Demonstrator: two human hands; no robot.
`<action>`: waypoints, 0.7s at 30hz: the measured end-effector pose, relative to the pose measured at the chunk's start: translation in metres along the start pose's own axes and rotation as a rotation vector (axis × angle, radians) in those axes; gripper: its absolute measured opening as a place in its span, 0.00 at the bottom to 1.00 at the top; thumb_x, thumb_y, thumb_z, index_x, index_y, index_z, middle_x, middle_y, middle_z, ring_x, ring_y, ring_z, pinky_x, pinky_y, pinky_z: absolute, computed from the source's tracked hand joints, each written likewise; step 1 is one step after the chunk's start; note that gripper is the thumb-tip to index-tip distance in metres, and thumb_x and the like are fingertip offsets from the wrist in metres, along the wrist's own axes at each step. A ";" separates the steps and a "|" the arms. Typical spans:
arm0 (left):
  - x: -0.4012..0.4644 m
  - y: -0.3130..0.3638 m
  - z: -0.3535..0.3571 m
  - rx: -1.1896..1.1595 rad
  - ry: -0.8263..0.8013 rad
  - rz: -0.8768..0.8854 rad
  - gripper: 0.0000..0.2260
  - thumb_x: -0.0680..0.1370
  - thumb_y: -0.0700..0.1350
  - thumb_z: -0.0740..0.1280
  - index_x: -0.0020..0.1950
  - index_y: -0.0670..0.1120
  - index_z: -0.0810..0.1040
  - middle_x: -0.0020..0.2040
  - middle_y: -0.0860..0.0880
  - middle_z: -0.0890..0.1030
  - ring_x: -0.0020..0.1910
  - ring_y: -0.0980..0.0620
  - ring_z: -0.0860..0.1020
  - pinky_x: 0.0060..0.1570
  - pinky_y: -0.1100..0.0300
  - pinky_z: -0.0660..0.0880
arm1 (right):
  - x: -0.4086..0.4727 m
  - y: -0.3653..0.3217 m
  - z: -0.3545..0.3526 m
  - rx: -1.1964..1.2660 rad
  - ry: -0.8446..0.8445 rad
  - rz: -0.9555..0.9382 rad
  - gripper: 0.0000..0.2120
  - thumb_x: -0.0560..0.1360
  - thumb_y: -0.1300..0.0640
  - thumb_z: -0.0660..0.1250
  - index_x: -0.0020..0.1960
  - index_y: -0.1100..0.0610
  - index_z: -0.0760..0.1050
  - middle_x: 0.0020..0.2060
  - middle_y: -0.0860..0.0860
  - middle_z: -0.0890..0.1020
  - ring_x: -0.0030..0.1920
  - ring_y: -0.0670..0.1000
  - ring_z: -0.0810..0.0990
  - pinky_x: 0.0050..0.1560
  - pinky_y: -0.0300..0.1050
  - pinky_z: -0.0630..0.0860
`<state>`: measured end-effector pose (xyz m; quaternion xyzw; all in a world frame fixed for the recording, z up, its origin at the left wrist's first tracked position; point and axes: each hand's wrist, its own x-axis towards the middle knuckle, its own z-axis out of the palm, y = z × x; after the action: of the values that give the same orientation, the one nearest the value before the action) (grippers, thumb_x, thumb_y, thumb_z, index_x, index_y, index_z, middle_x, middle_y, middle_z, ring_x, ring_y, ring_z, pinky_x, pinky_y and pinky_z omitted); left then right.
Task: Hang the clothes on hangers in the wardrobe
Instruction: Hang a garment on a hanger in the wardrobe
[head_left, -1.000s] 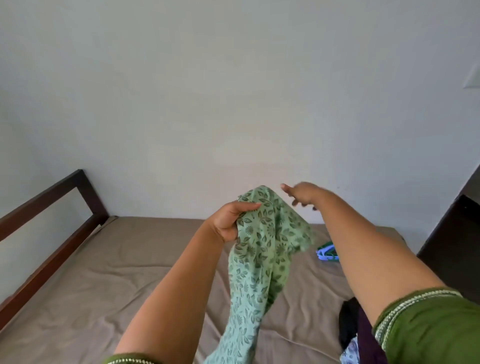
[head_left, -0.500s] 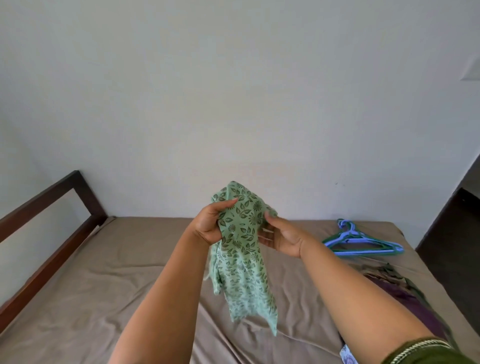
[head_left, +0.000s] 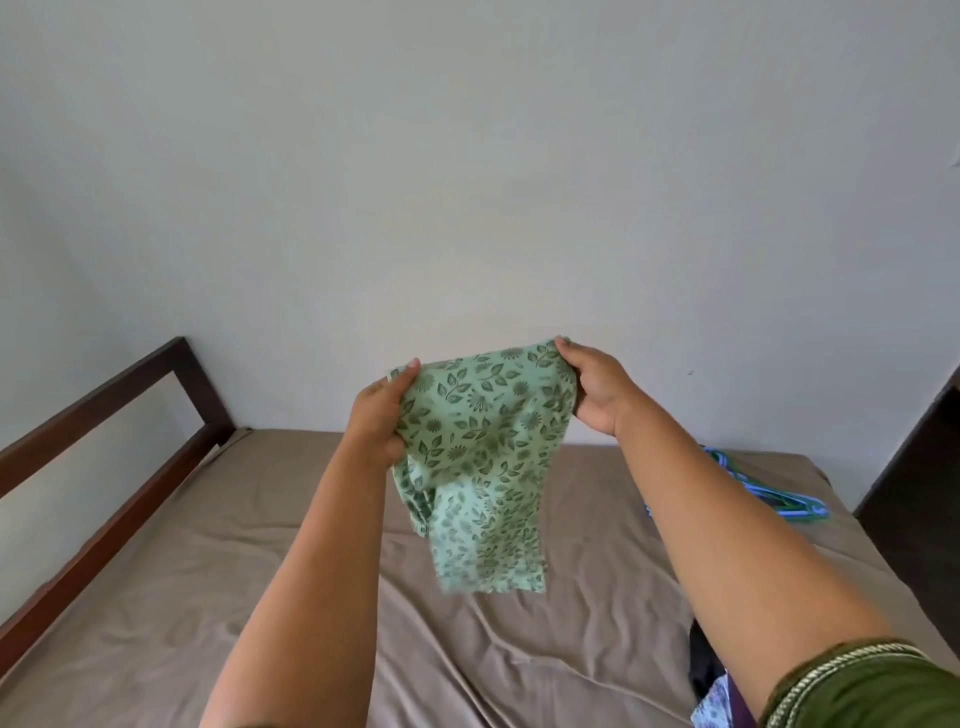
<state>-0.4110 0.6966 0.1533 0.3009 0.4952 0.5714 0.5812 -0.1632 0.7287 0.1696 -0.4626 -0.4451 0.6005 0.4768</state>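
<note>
Pale bare wall (head_left: 467, 156) fills the upper half of the view, and below it a bed (head_left: 156, 597) with a wrinkled tan sheet runs toward it. At 9 o'clock a dark wooden bed rail (head_left: 104, 415) borders the mattress.

Just left of centre, the left hand (head_left: 376, 421) grips one upper corner of a green leaf-print garment (head_left: 483, 457), thumb on the near face and fingers curled behind the cloth. The garment is held up in the air over the middle of the bed, its top edge stretched between the two hands and its lower part hanging free, seemingly not touching the sheet. Toward 1 o'clock from the garment's middle, the right hand (head_left: 597, 395) pinches the other upper corner, fingers folded over the edge.

At 3 o'clock, partly hidden behind the right forearm, a small heap of blue and green hangers (head_left: 789, 504) lies on the sheet near the bed's far right corner. At 5 o'clock, dark and patterned clothes (head_left: 711, 691) show beside a green sleeve (head_left: 872, 686).

No wardrobe is in view. By my reading the task is at an early stage: this garment is only being spread out, it is on no hanger yet, the hangers lie unused, and more clothes wait on the bed. Nothing visible tells whether any piece already hangs.
</note>
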 end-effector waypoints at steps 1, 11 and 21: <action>-0.001 0.004 0.001 -0.048 -0.005 -0.006 0.19 0.73 0.49 0.73 0.57 0.37 0.78 0.51 0.40 0.84 0.48 0.42 0.84 0.45 0.47 0.81 | 0.002 -0.003 0.001 -0.091 0.063 -0.034 0.16 0.82 0.51 0.58 0.55 0.62 0.76 0.51 0.58 0.82 0.54 0.56 0.81 0.55 0.53 0.77; 0.001 0.031 0.009 0.245 0.085 0.153 0.34 0.73 0.40 0.74 0.71 0.49 0.58 0.58 0.43 0.76 0.49 0.49 0.79 0.45 0.53 0.78 | 0.012 -0.026 -0.005 -0.093 0.106 -0.028 0.34 0.68 0.56 0.77 0.68 0.52 0.65 0.66 0.60 0.72 0.62 0.58 0.75 0.57 0.57 0.76; 0.006 0.037 0.012 0.567 -0.109 0.187 0.11 0.77 0.36 0.69 0.58 0.44 0.79 0.50 0.42 0.82 0.50 0.45 0.81 0.46 0.60 0.79 | 0.010 -0.026 -0.018 -0.182 0.021 -0.080 0.14 0.72 0.71 0.69 0.54 0.59 0.78 0.49 0.57 0.81 0.53 0.55 0.81 0.49 0.44 0.79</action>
<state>-0.4141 0.7109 0.1901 0.5257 0.5730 0.4445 0.4447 -0.1430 0.7441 0.1903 -0.4922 -0.5110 0.5331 0.4609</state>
